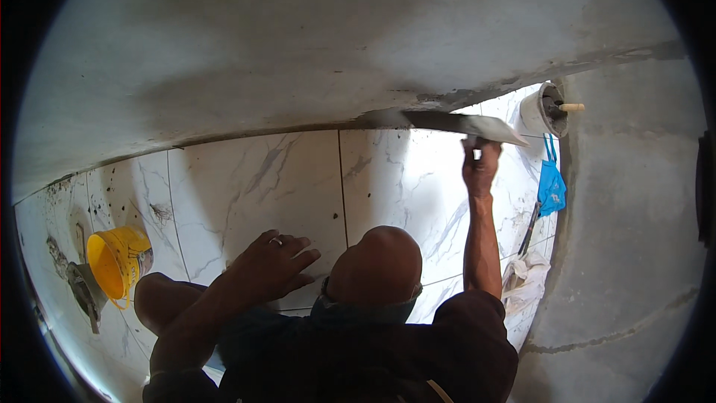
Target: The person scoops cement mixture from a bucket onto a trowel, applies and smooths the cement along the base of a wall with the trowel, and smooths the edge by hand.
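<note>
My right hand (483,168) is closed around the handle of a long plastering trowel (466,125). The flat metal blade lies along the foot of the grey plastered wall (298,45), its left end close to or against the plaster; that end is blurred. My left hand (272,261) hangs in front of my bent legs with its fingers apart, a ring on one of them. It holds nothing and is nearest to my bare knee (377,265).
Marble-patterned white tiles (261,186) form the floor, with crumbs scattered over them. At left stand a yellow bucket (119,261) and a dark flat tool (86,295). At right are a pale bucket (538,110) with a wooden handle sticking out, a blue cloth item (552,186) and whitish plastic (526,283).
</note>
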`<move>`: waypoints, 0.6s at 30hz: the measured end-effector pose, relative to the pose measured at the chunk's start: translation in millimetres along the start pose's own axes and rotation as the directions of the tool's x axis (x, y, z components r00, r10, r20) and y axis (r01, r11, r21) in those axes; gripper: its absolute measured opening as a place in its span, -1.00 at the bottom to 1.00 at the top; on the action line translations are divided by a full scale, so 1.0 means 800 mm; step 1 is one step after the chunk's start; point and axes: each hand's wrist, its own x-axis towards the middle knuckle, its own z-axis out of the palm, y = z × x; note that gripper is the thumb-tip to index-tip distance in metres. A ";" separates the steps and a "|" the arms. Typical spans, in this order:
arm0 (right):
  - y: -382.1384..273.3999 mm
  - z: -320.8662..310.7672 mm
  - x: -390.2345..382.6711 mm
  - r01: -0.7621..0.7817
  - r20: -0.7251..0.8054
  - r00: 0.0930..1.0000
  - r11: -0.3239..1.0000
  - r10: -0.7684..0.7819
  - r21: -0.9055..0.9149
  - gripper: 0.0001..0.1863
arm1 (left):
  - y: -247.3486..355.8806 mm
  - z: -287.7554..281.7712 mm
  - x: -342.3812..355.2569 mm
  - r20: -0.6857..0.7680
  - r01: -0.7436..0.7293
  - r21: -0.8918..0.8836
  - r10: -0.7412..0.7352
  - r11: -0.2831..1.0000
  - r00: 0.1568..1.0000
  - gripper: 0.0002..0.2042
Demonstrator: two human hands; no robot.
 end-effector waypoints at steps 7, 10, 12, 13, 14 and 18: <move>0.020 0.080 -0.033 0.057 0.257 0.966 0.995 -0.035 -0.081 -0.74 | -0.001 0.002 0.003 0.027 0.014 0.014 -0.014 1.000 1.000 -0.56; 0.035 0.065 -0.012 0.079 0.224 0.972 0.996 -0.065 -0.050 -0.73 | -0.001 0.003 0.003 0.021 0.013 0.010 -0.013 1.000 1.000 -0.56; 0.035 0.037 0.003 0.117 0.139 0.985 0.987 -0.102 -0.108 -0.74 | 0.001 0.000 -0.002 0.006 0.030 0.005 -0.030 1.000 1.000 -0.55; 0.036 0.011 0.011 0.095 0.109 0.991 0.987 -0.081 -0.130 -0.74 | 0.001 0.003 0.001 0.007 0.020 -0.002 -0.020 1.000 1.000 -0.55; 0.032 -0.002 0.015 0.070 0.076 0.995 0.987 -0.060 -0.141 -0.74 | 0.000 0.003 0.000 0.005 0.009 -0.004 -0.009 1.000 1.000 -0.55; 0.025 0.006 -0.017 0.001 0.063 0.998 0.999 0.002 -0.048 -0.82 | 0.000 0.002 -0.002 0.026 -0.001 -0.003 0.001 1.000 1.000 -0.56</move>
